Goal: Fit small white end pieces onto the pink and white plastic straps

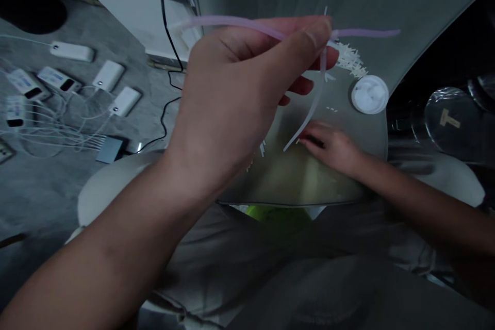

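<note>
My left hand (232,87) is raised close to the camera, thumb and fingers pinched together. A thin pinkish-purple tube (365,33) runs across in its grip, sticking out on both sides. A whitish translucent strip (317,98) crosses it at the fingertips and hangs down in a curve. Lower and farther off, my right hand (334,147) rests at the table top, its fingers closed together. A tiny pale bit shows by its fingertips, but what it holds is unclear. Beyond the left fingertips lies a pile of short white pieces (350,59).
A round white tub (370,95) with white contents stands on the table (348,188) near its right edge. White power banks (110,75) and tangled cables lie on the floor at left. A clear round lid (448,118) is at right; a green bin (276,214) sits below.
</note>
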The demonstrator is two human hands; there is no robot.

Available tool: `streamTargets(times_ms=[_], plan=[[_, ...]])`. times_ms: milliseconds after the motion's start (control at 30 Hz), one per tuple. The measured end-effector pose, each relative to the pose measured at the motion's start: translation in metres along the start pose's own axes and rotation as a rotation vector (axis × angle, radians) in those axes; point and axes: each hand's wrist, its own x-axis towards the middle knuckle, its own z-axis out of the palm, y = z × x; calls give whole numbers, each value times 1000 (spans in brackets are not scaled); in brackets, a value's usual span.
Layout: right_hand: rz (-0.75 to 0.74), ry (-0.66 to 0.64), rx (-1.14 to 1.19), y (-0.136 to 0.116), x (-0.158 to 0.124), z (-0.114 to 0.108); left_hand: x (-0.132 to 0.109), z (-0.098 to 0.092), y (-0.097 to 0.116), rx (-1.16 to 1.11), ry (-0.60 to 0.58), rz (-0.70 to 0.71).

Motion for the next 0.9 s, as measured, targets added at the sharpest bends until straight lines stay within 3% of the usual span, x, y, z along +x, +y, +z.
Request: streamTargets(times_ms=[167,367,533,733,900], plan=[[-94,-27,-46,-1,10,7,2,2,-3,-5,33,9],[108,22,-141,1,32,-5,4,8,-5,-35,77,11],[-55,-173,-84,-11,35,2,4,10,-4,-65,103,6],[101,-86,-243,-8,34,-1,5,6,-3,-46,86,-9],[-41,-224,-165,-7,31,0,6,5,-4,-68,75,-17]])
